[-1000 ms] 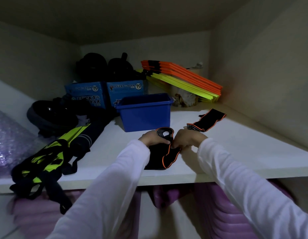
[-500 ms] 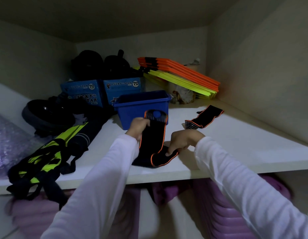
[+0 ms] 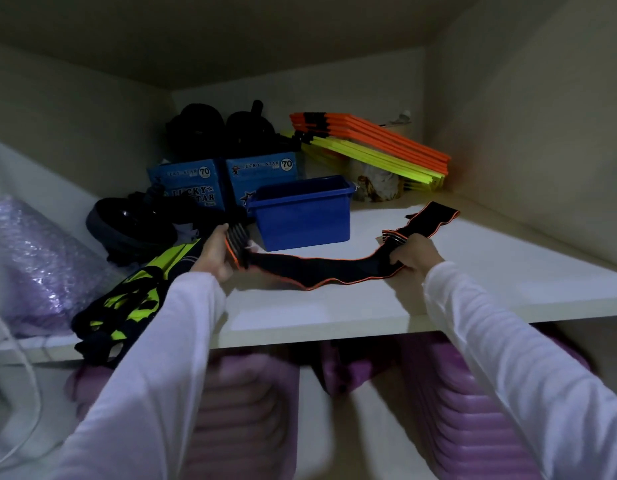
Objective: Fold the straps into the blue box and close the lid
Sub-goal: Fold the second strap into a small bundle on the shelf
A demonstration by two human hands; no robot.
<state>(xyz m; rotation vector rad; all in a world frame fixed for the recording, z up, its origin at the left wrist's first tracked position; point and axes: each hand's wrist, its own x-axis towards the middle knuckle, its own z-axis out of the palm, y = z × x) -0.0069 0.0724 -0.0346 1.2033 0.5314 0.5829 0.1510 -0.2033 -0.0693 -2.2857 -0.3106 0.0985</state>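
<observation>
black with an orange edge, the strap (image 3: 321,270) is stretched out along the white shelf (image 3: 369,306) in front of the blue box (image 3: 300,216), sagging in a shallow curve between my two hands. both arms reach forward and up in white sleeves. my left hand (image 3: 215,252) is at the strap's left end, just beside the box's front left corner, fingers curled round the striped end. my right hand (image 3: 416,252) is well out to the right, knuckles up, fingers clamped on the strap's other end, where it meets a second strap (image 3: 430,221) lying on the shelf toward the right wall. the box is open-topped and sits mid-shelf; i see no lid on it. the shelf's front edge runs just below the strap, with bare white surface to the right of the box. left of my left hand a black and yellow vest (image 3: 127,306) hangs over the edge.
</observation>
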